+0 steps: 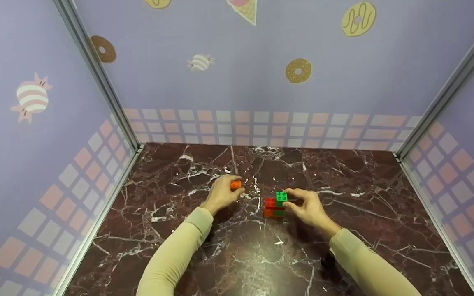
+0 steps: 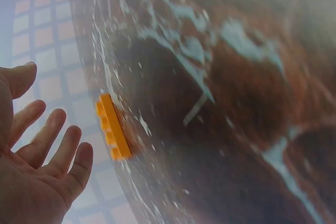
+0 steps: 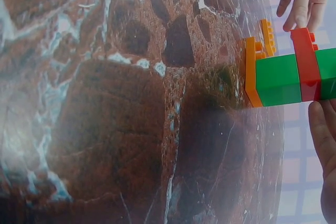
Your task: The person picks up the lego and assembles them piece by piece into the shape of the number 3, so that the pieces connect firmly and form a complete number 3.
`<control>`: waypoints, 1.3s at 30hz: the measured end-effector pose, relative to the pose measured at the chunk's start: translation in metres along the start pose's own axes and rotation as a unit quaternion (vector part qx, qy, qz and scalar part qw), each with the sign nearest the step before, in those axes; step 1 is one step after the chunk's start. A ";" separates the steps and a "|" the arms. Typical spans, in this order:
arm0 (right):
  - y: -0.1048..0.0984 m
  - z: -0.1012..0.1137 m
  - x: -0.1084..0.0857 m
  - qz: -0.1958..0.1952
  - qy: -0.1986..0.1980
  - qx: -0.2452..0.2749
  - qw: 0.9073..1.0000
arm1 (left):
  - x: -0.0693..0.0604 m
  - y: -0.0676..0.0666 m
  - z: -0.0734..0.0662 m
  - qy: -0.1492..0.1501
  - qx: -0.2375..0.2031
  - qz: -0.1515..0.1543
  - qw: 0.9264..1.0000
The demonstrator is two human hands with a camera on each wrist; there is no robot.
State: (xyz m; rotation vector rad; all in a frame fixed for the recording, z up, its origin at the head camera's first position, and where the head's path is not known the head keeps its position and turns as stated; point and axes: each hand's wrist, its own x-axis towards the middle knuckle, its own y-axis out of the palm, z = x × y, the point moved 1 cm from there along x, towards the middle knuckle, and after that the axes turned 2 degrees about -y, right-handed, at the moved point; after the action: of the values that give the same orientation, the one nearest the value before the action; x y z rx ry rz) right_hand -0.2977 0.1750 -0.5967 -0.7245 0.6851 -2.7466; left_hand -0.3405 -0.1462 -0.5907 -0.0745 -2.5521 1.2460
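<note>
A flat orange brick (image 1: pixel 235 185) lies on the table, its studs showing in the left wrist view. My left hand (image 1: pixel 223 192) reaches beside it with fingers spread; in the left wrist view the left hand (image 2: pixel 44 156) is apart from the orange brick (image 2: pixel 113 127). To the right stands a small stack: an orange plate (image 3: pixel 253 74) at the base, a green block (image 3: pixel 278 80) on it, then a red plate (image 3: pixel 306 64) jutting left. A second green block (image 1: pixel 281 199) tops it, and my right hand (image 1: pixel 309 207) pinches this block between thumb and fingers.
Dark red marbled table (image 1: pixel 237 263) spreads beneath both hands. Patterned lilac panels enclose it at the back (image 1: pixel 257 90), left (image 1: pixel 19 164) and right, with metal edge strips along the sides. A small dark object (image 1: pixel 327 261) shows beneath the right forearm.
</note>
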 end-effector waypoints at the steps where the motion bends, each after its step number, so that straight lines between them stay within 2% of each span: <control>1: 0.000 0.000 0.000 0.000 0.001 -0.001 1.000 | 0.000 0.000 0.002 -0.004 0.005 -0.001 1.000; 7: 0.000 -0.002 0.000 -0.002 0.002 -0.012 1.000 | 0.005 0.002 0.015 -0.012 0.008 -0.001 1.000; 8: 0.000 -0.002 0.000 -0.003 0.001 -0.015 1.000 | 0.009 0.008 0.028 0.001 0.005 -0.008 1.000; 11: 0.000 -0.002 0.000 -0.003 -0.001 -0.015 1.000 | 0.015 0.017 0.044 0.008 -0.004 -0.019 1.000; 14: 0.000 -0.002 0.000 0.000 0.002 -0.014 1.000 | 0.026 0.037 0.071 0.009 0.002 -0.031 0.999; 15: 0.000 -0.002 0.000 0.001 0.003 -0.014 1.000 | 0.027 0.039 0.070 -0.003 0.003 -0.028 1.000; 18: 0.000 -0.002 0.000 0.003 0.003 -0.015 1.000 | 0.035 0.053 0.087 -0.007 0.019 -0.019 1.000; 23: -0.001 -0.001 0.000 0.006 0.005 -0.001 1.000 | 0.041 0.056 0.087 -0.018 0.031 -0.002 0.999; 28: -0.001 -0.001 0.001 0.010 -0.001 -0.004 1.000 | 0.044 0.056 0.084 -0.035 0.050 -0.001 0.998; 31: -0.001 -0.001 0.001 0.012 0.000 -0.006 1.000 | 0.045 0.060 0.087 -0.042 0.062 -0.005 0.997; 39: -0.001 -0.001 0.001 0.007 0.002 -0.004 1.000 | 0.046 0.063 0.090 -0.030 0.084 -0.015 0.996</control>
State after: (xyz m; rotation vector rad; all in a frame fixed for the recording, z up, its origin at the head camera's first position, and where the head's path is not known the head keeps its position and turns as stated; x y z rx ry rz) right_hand -0.2989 0.1759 -0.5967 -0.7138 0.7003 -2.7338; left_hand -0.4157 -0.1669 -0.6806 0.0371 -2.4766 1.4670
